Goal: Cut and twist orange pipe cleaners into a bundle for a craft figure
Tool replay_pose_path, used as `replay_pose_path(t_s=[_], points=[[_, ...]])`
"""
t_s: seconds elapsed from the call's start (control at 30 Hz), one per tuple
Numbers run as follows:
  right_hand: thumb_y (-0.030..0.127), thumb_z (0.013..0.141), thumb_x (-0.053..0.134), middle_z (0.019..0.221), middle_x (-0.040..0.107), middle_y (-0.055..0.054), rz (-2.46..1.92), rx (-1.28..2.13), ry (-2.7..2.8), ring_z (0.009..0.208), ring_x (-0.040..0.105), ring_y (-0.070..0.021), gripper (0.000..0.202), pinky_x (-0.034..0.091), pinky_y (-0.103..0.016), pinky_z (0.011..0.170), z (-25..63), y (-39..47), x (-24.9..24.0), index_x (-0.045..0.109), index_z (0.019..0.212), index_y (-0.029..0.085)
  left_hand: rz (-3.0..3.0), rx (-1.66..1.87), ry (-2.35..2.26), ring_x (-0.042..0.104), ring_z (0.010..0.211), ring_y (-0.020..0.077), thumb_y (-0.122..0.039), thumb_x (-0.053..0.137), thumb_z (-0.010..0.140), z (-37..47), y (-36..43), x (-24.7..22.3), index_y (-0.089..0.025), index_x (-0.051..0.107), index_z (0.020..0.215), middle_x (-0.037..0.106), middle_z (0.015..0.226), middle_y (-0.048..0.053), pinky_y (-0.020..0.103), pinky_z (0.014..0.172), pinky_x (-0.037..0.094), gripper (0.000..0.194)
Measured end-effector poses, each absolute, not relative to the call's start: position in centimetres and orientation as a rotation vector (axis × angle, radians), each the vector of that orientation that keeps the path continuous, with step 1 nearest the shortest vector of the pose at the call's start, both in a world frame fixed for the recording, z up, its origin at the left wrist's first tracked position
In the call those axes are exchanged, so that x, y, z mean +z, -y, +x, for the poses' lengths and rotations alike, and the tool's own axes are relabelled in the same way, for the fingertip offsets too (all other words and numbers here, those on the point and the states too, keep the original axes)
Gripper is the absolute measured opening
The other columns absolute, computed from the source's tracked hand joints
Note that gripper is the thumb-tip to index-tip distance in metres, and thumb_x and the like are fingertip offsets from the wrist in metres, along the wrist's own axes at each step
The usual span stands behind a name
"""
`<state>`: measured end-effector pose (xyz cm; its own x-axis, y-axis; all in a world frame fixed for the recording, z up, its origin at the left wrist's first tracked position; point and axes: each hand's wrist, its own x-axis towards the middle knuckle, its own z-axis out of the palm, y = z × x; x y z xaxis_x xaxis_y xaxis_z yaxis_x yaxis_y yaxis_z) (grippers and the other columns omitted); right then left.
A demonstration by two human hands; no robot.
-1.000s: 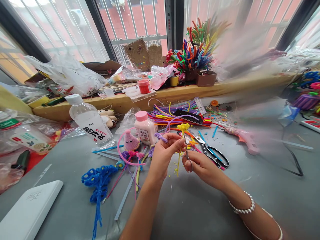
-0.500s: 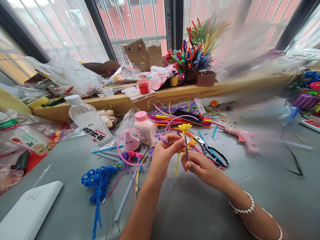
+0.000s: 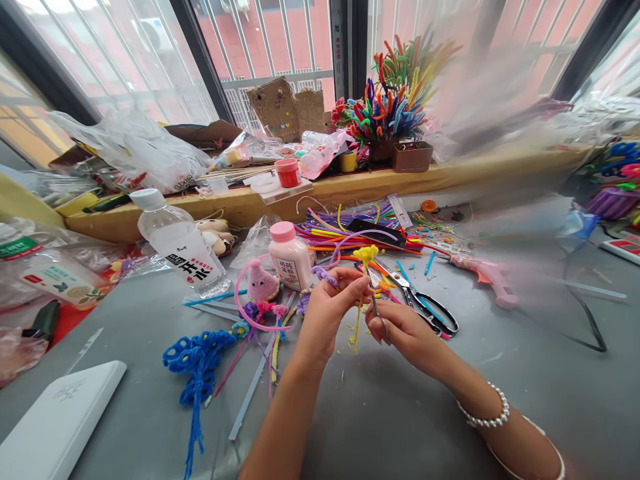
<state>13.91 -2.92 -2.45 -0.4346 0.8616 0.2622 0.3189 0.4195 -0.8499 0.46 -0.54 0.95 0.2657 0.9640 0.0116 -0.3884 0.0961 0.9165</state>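
Note:
My left hand pinches the yellow fuzzy flower by its stem just under the head, and the stem hangs down below the fingers. A lilac fuzzy piece shows at the back of that hand. In my right hand is a small pair of metal scissors, its blades against the stem below the flower head. Tiny yellow scraps lie on the table beneath. Large black-handled scissors lie just behind my right hand.
A water bottle, a pink-capped bottle and a pink crocheted figure stand behind on the left. Blue crocheted work and a white device lie at left. Colourful stems and a pink glue gun lie farther back.
The yellow flower has moved slightly left and the small scissors have tilted, their tips lower left. A few more yellow scraps show below the hands.

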Motion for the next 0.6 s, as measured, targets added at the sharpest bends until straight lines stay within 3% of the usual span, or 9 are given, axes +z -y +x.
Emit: replay_pose_path(t_s=[0.6], points=[[0.062, 0.079, 0.024, 0.061, 0.048, -0.001, -1.027, 0.963, 1.977, 0.059, 0.044, -0.0126, 0.056, 0.036, -0.026, 0.056, 13.79, 3.03, -2.15, 0.047, 0.058, 0.016, 0.979, 1.159, -0.794, 0.052, 0.055, 0.0051, -0.023, 0.063, 0.067, 0.49, 0.65, 1.03, -0.014, 0.058, 0.072, 0.059, 0.061, -0.002, 0.018, 0.058, 0.041, 0.012]])
